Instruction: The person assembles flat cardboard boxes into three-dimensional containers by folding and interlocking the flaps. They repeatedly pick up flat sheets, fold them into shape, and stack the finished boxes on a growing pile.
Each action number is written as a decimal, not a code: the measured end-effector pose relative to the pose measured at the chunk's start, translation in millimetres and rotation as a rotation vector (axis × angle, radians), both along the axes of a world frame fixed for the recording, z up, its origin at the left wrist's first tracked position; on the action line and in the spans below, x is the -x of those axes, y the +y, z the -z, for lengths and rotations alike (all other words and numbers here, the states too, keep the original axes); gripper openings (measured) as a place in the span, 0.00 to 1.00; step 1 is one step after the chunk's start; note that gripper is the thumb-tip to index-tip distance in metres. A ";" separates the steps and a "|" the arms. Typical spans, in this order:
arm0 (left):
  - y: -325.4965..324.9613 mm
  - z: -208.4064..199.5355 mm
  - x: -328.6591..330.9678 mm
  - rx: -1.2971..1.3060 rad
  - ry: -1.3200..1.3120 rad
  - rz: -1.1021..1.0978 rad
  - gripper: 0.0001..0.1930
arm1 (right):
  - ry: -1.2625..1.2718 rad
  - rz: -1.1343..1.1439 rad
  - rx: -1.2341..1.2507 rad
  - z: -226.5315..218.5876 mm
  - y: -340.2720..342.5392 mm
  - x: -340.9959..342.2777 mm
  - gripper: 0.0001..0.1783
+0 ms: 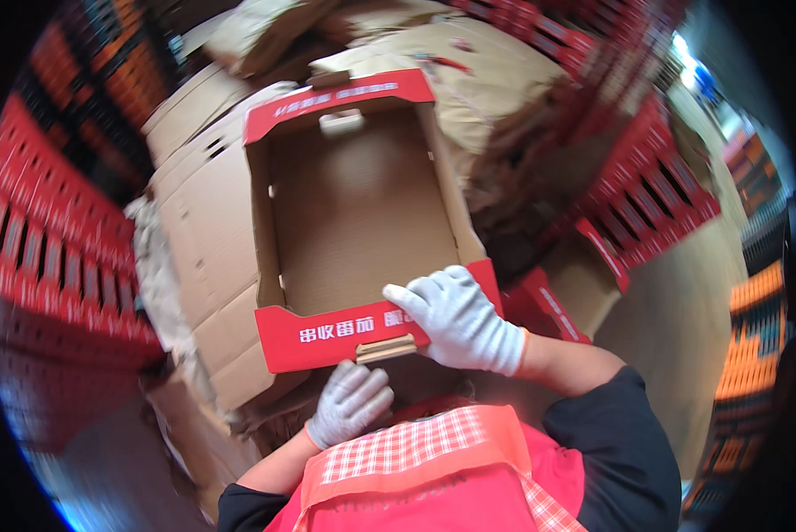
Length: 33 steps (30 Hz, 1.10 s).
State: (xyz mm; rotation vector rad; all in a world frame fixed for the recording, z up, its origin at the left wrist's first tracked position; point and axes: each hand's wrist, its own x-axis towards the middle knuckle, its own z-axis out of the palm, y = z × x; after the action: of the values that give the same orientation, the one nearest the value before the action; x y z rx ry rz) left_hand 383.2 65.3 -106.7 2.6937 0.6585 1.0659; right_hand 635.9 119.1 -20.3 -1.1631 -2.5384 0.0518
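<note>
An open cardboard box (353,222), brown inside with red end walls and white printing, lies in front of me on flat cardboard. My right hand (464,324), in a white knit glove, grips the near red wall toward its right corner, thumb over the rim. Just below that wall's left half is my left hand (352,406), gloved too. Its fingers are curled closed by the lower edge of the box, and their inner side is hidden. Between the hands, a folded brown flap (386,348) shows at the handle slot of the near wall.
Flat brown cardboard sheets (204,239) lie under and left of the box. A red-handled tool (447,62) rests on brown paper behind. Stacked red boxes (56,257) stand left; more red boxes (650,199) are at right. Orange and black crates (752,337) line the far right.
</note>
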 end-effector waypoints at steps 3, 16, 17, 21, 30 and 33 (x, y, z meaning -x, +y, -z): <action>1.0 24.0 -78.2 0.173 0.109 0.284 0.23 | 0.063 0.295 -0.015 -16.9 -53.4 -79.3 0.43; 22.1 184.6 -434.9 0.300 0.628 0.697 0.16 | 0.022 1.031 0.306 99.9 -155.3 -318.4 0.53; 23.2 193.1 -444.8 0.446 0.714 0.658 0.17 | 0.013 1.044 0.361 112.2 -153.7 -330.9 0.53; 24.5 207.0 -458.7 0.246 0.503 0.653 0.22 | -0.036 1.183 0.480 162.9 -141.7 -363.7 0.50; -5.7 128.5 -357.2 0.351 0.191 0.776 0.25 | -0.179 1.159 0.660 176.5 -129.4 -347.9 0.54; 9.6 87.5 -269.0 0.536 0.172 0.411 0.27 | -0.302 1.057 0.544 132.8 -107.1 -323.5 0.50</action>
State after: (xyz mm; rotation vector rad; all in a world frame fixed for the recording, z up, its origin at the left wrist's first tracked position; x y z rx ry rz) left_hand 652.1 74.9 -194.2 2.3120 0.3254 0.4734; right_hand 959.4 12.0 -153.1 -2.7383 -1.8174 0.3285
